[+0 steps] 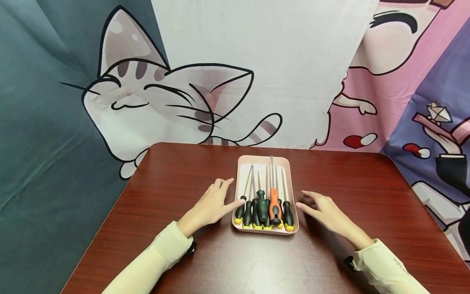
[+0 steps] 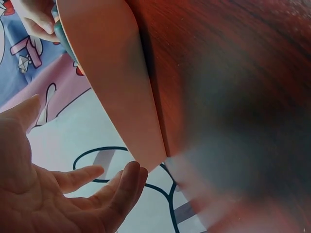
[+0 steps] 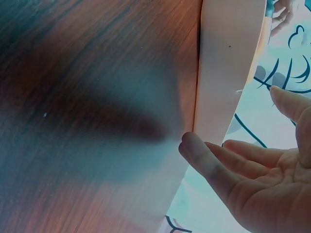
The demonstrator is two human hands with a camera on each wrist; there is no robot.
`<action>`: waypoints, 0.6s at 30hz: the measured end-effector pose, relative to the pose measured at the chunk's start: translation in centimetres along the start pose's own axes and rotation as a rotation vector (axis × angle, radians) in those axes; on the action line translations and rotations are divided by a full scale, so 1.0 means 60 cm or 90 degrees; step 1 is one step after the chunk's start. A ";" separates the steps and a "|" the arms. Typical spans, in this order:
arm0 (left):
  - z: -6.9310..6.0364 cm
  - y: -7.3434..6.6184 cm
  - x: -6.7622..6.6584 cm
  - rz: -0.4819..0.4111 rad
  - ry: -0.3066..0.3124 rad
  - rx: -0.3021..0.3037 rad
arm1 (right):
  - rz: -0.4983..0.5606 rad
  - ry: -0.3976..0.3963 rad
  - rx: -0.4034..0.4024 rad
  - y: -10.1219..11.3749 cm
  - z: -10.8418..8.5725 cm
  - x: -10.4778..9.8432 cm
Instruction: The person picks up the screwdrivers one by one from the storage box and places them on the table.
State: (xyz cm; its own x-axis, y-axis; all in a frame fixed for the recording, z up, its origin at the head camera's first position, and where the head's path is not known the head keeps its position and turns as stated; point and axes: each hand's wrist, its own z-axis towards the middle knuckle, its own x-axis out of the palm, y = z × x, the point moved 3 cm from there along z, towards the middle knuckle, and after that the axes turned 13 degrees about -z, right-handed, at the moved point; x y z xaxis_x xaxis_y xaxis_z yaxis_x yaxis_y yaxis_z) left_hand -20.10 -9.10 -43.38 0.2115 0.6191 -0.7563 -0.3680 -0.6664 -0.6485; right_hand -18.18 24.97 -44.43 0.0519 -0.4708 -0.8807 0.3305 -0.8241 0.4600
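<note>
Directly between both sets of fingers, flat on the table (image 1: 176, 171): the pink tray (image 1: 288, 175), to the right of the left hand (image 1: 211, 206) and to the left of the right hand (image 1: 327, 210). Runs lengthwise from near to far, long walls turned toward the two hands. Carries screwdrivers with shafts pointing away and handles bunched at the near end, an orange screwdriver (image 1: 275, 206) and a dark green screwdriver (image 1: 262, 208) on top of several black-and-yellow ones (image 1: 288, 214).

Looks closer on the left: left thumb (image 1: 235, 205) overlapping the rim in the head view, against the right thumb (image 1: 306, 209) just beside the opposite wall. Fingers loose and parted on both hands, holding nothing. Cannot tell real contact with the tray from mere overlap.

Hard to make out: the lower handles, partly hidden beneath the orange and green ones. In both wrist views, mainly outer tray wall, cut off at the top, with the contents reduced to slivers. Blurred there too, with a broad dark patch across the table.
</note>
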 end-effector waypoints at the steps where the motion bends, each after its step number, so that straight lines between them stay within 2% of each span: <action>1: 0.001 0.000 0.001 -0.001 0.001 0.000 | 0.000 0.000 0.000 0.000 0.000 0.000; 18: 0.008 -0.012 0.013 -0.002 0.018 -0.004 | 0.005 0.007 0.008 0.000 0.002 0.005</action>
State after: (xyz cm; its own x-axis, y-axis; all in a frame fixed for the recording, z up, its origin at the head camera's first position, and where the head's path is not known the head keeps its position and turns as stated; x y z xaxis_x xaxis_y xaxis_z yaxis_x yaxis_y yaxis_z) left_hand -20.11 -7.93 -43.45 0.2379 0.6099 -0.7559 -0.3615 -0.6668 -0.6517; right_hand -18.29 24.79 -44.68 0.0649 -0.4742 -0.8780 0.3183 -0.8241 0.4686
